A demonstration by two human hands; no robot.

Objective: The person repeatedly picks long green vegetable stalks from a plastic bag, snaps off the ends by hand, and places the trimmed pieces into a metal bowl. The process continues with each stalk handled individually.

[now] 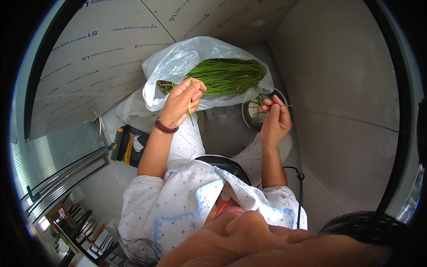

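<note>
My left hand [182,101], with a dark bead bracelet at the wrist, pinches a thin green stem [190,106] that hangs down past the fingers. Just beyond it stands a translucent white plastic bag [173,60], its mouth wide open. Inside lies a thick bundle of long, slender green vegetable stems [230,76]. My right hand [276,118] is raised over a round metal bowl [245,116] and partly covers it. A short green tip [289,105] pokes out between its fingers. Several thin green pieces [258,100] show beside those fingertips, at the bowl.
A dark dustpan with yellow teeth [128,147] is on the floor to the left, near a glass door [66,150] with a metal bar. Panelled walls [343,66] enclose the far and right sides. A black cord [300,200] hangs at my right. Furniture [96,237] is visible lower left.
</note>
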